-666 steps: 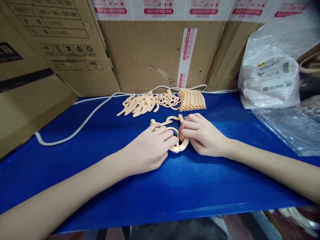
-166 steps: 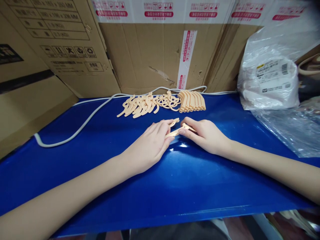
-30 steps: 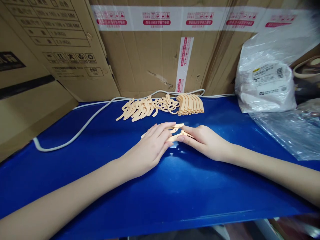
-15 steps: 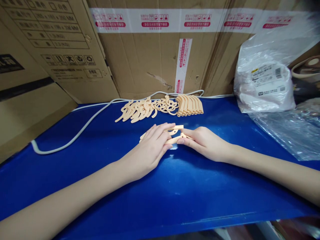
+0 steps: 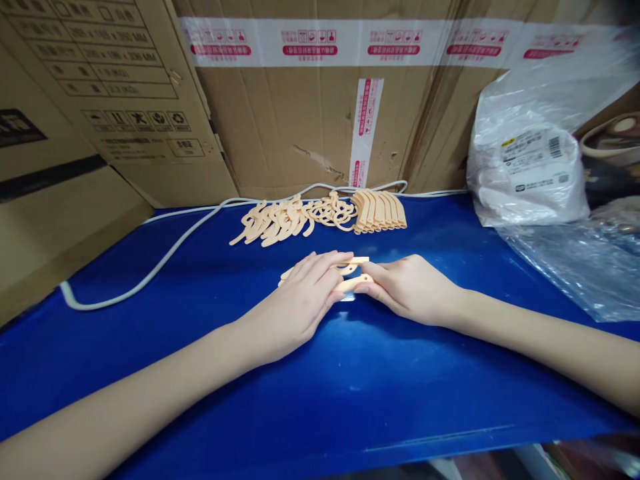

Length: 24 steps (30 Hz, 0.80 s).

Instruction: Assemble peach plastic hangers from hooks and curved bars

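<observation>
My left hand (image 5: 305, 297) is closed over beige curved plastic pieces (image 5: 353, 283), its fingers laid across the top and its thumb underneath. A small round hole shows near the right end of the lower piece. My right hand (image 5: 407, 287) pinches that end between thumb and fingers. The left end of the pieces sticks out just past my left fingers; most of their middle is hidden by that hand. Behind my hands lie a pile of flat curved beige pieces (image 5: 273, 221), several beige ring-shaped pieces (image 5: 333, 210) and a neat row of hollow curved beige arms (image 5: 380, 211).
The table has a shiny blue cover (image 5: 320, 400). A white cable (image 5: 165, 270) runs along its back and left. Cardboard boxes (image 5: 310, 120) wall off the back and left. A labelled plastic bag (image 5: 530, 167) and clear plastic wrap (image 5: 565, 267) lie at the right.
Both hands and the held pieces have shifted slightly down. My right fingers have changed position at the pieces' right end, and the hole there shows more plainly. The piles have not moved.
</observation>
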Each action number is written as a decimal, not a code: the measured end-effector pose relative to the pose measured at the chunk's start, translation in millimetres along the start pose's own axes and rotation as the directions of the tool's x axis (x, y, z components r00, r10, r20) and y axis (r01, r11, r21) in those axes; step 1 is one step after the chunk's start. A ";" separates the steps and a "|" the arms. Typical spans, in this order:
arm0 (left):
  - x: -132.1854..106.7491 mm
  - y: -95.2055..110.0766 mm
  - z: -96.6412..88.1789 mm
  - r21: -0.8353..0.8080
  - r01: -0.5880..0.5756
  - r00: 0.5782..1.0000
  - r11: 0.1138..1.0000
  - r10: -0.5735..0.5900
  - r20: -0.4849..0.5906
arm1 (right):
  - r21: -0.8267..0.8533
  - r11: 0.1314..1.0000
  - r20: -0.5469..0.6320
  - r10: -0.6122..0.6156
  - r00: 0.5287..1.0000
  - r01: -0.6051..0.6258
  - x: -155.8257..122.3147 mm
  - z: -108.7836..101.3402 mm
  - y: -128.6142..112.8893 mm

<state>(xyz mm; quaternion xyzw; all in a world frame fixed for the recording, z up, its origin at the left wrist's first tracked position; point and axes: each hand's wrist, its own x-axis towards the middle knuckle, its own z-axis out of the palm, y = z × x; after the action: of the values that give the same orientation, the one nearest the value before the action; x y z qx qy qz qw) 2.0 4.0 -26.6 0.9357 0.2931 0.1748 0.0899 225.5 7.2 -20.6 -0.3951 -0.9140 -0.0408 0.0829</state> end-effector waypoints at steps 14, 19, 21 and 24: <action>-0.5 1.9 -4.1 0.002 0.002 0.999 1.000 -0.002 0.038 | 0.161 0.981 -0.061 -0.096 0.994 0.105 -1.6 -0.1 3.6; 1.2 0.7 -5.7 -0.016 0.001 1.000 1.000 0.000 0.015 | 0.268 0.962 -0.047 -0.044 0.998 0.055 -1.1 -2.2 3.2; 1.7 -0.4 -6.1 -0.036 0.011 1.000 0.999 -0.010 0.008 | 0.273 0.961 -0.045 -0.040 0.998 0.051 -1.2 -2.0 3.6; 1.7 -1.7 -6.1 -0.081 0.034 0.999 0.996 -0.033 0.019 | 0.241 0.969 -0.041 -0.053 0.998 0.061 -1.5 -0.3 5.1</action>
<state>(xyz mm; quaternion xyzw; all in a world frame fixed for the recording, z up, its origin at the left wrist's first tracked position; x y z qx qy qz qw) 0.1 6.8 -21.0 0.9277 0.3006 0.1769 0.1331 230.3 9.6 -20.5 -0.3549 -0.9215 0.0619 0.1452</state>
